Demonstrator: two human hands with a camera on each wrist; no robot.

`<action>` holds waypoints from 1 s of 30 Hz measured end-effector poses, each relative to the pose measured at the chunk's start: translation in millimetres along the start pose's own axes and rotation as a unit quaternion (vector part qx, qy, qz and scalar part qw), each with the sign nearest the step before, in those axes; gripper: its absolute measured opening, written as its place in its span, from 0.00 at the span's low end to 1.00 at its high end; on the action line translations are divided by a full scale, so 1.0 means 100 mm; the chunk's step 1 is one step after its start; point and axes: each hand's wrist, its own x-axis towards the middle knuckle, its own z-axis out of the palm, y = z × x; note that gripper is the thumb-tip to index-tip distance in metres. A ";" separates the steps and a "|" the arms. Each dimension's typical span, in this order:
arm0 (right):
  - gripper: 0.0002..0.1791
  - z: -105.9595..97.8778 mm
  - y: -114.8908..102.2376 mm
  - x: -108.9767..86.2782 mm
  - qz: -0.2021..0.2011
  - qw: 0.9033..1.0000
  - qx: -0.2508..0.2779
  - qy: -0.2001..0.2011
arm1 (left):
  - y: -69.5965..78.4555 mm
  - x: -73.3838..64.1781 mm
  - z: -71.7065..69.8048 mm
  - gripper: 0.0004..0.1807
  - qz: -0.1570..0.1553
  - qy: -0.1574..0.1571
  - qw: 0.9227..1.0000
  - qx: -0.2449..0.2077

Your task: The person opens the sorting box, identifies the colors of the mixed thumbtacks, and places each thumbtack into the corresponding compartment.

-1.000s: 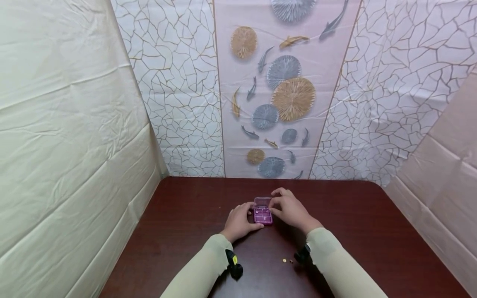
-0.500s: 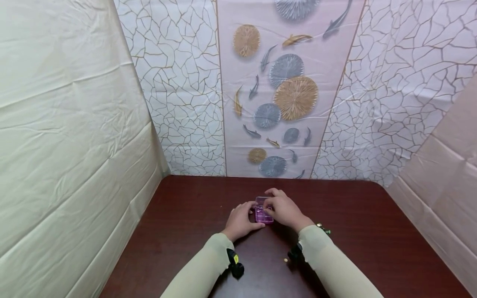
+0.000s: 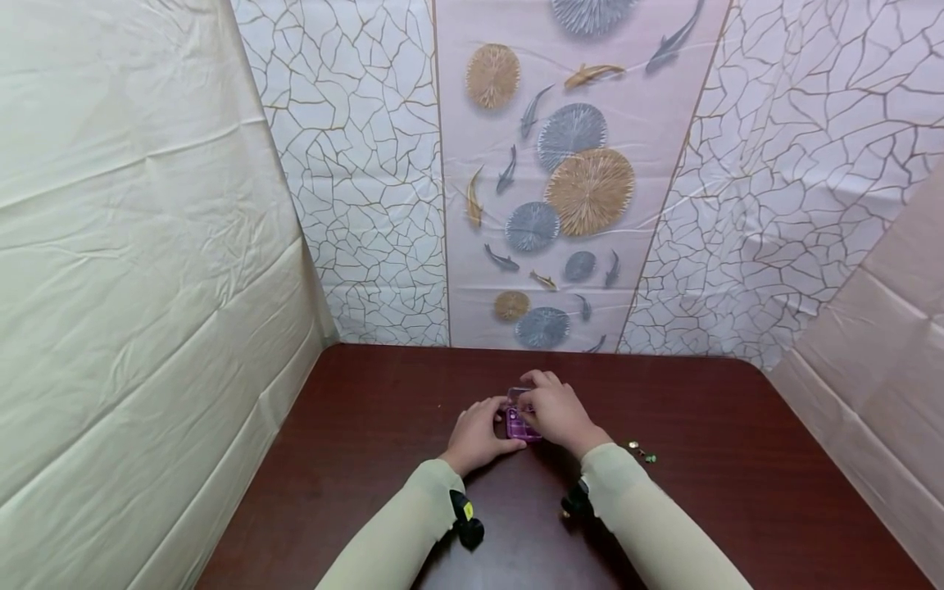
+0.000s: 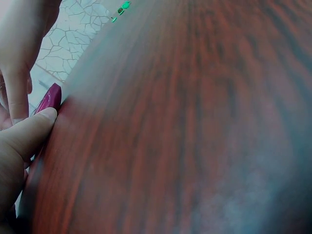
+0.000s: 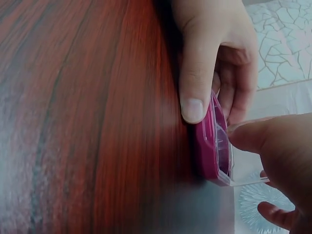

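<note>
Purple case, clear lid raised: placed on dark red table | left hand: case gripped at its edges | right hand: positioned over case; whether anything is pinched cannot be told | small shiny pieces: located right of right sleeve

The small magenta-purple plastic case has a colourless, see-through plastic lid, and the polished wooden counter is reddish brown with darker streaked grain. Both long fabric sleeves are plain pale cream. The pink cloth panel bears grey and gold discs and fish.
</note>
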 end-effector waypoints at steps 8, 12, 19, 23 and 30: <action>0.05 0.00 -0.08 0.05 0.031 0.999 -0.038 -0.011 | 0.02 -0.01 -0.03 0.45 0.000 -0.002 1.000 -0.004; 0.05 0.01 -0.12 0.08 0.043 0.998 -0.048 -0.010 | 0.02 -0.01 -0.03 0.45 -0.004 -0.003 1.000 -0.006; 0.05 0.02 -0.18 0.10 0.060 0.995 -0.078 -0.008 | 0.01 -0.01 -0.02 0.45 -0.006 -0.004 1.000 -0.012; 0.05 0.03 -0.21 0.10 0.077 0.993 -0.088 -0.009 | 0.01 -0.01 -0.01 0.44 -0.005 -0.003 1.000 -0.009; 0.07 0.03 -0.25 0.11 0.096 0.992 -0.084 -0.009 | 0.01 0.00 -0.01 0.44 -0.004 -0.003 1.000 -0.008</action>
